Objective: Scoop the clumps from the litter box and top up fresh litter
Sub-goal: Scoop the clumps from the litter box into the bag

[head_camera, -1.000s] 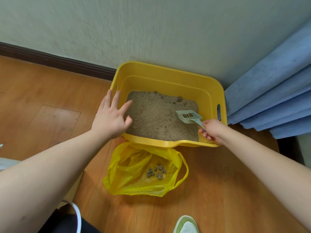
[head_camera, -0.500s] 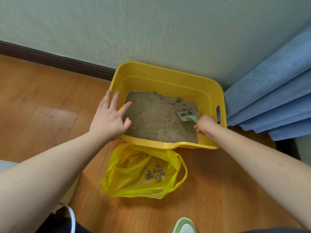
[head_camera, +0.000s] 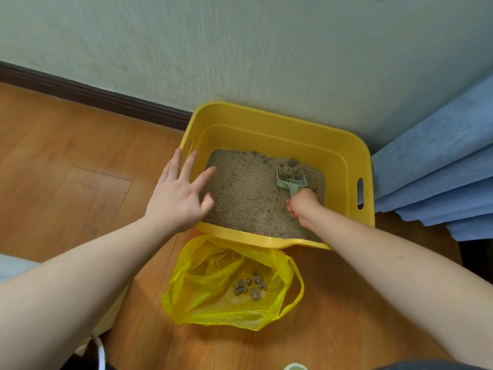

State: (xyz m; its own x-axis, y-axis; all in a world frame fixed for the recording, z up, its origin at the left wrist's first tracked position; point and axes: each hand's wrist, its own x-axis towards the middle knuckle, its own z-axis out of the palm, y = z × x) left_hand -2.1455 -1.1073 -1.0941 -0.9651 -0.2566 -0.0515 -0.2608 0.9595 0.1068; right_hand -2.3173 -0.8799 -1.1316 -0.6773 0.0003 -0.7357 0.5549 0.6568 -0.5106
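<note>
Scooping round in progress: right hand [head_camera: 302,206] gripping scoop [head_camera: 291,181] under clumps [head_camera: 290,166] at litter box [head_camera: 344,156] far corner, left hand [head_camera: 177,194] splayed on rim, next probably lift level, carry to bag [head_camera: 229,284].

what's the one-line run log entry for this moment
stage: scooping | right hand: grips scoop, clumps in it | left hand: open, at litter box left rim | bag: open, holds clumps

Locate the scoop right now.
In the head view, the scoop sits inside the yellow litter box, toward its far right corner among dark clumps, its handle gripped by the right hand.
</note>
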